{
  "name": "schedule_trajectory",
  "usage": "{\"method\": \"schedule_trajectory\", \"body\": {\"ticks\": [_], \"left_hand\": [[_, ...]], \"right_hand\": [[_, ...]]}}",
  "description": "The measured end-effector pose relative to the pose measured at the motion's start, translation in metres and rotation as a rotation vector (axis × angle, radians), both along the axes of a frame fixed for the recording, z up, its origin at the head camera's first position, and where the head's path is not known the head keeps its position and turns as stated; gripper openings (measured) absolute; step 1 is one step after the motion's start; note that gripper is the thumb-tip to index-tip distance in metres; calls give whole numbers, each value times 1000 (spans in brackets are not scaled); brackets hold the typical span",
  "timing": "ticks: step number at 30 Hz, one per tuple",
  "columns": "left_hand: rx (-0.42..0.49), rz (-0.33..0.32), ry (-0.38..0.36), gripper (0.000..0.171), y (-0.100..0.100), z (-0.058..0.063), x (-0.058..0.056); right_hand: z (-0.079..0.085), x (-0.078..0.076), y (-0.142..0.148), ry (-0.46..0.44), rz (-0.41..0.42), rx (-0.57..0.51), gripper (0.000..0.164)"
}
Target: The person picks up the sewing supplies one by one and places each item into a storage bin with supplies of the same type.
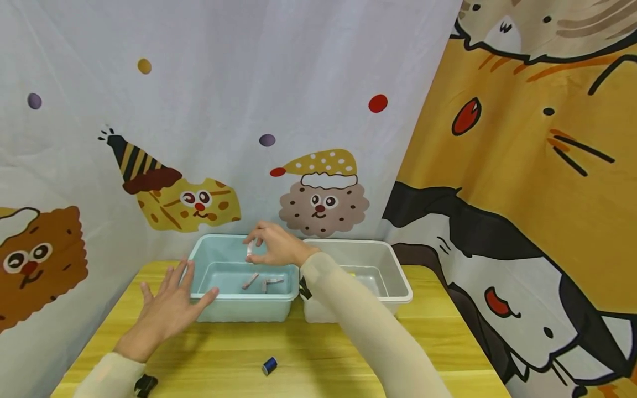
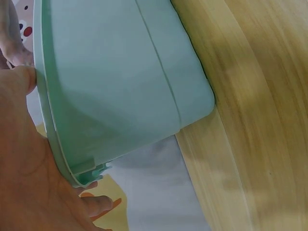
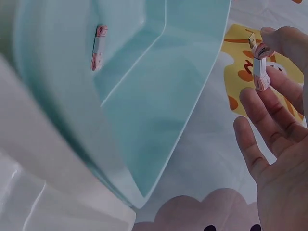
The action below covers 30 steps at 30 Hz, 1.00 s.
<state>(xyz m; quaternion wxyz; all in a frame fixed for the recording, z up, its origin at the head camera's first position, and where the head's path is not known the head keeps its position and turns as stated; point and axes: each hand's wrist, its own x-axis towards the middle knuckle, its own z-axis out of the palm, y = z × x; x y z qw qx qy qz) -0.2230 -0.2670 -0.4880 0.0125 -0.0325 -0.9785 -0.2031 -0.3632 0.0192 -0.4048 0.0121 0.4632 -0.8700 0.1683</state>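
Note:
My right hand point(image 1: 278, 246) is above the light blue bin point(image 1: 244, 297), pinching a folded tape measure point(image 3: 261, 72) between thumb and fingers. That tape is pinkish, with a white band round its middle and a metal end. On the bin's floor lie more folded tape measures point(image 1: 250, 281), one of them also in the right wrist view. At the bin's left front corner is my left hand point(image 1: 166, 309), its fingers spread. In the left wrist view, the left thumb point(image 2: 25, 79) is right at the bin's rim.
To the right stands a white bin point(image 1: 404, 293), partly behind the right sleeve, with a bit of yellow point(image 1: 352, 275) inside. A dark blue thread spool point(image 1: 269, 366) lies on the wooden table point(image 1: 224, 354) in front. A printed cloth point(image 1: 199, 110) hangs behind the bins.

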Motion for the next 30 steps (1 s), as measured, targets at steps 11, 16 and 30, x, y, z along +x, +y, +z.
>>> {"method": "schedule_trajectory", "body": {"ticks": [11, 16, 30], "left_hand": [[-1, 5, -2, 125, 0, -2, -1], [1, 4, -2, 125, -1, -2, -2], [-4, 4, -1, 125, -1, -1, -2]], "right_hand": [[-4, -11, -15, -63, -42, 3, 44], [-4, -13, -22, -93, -70, 7, 43], [-4, -11, -28, -124, -129, 7, 45]]}}
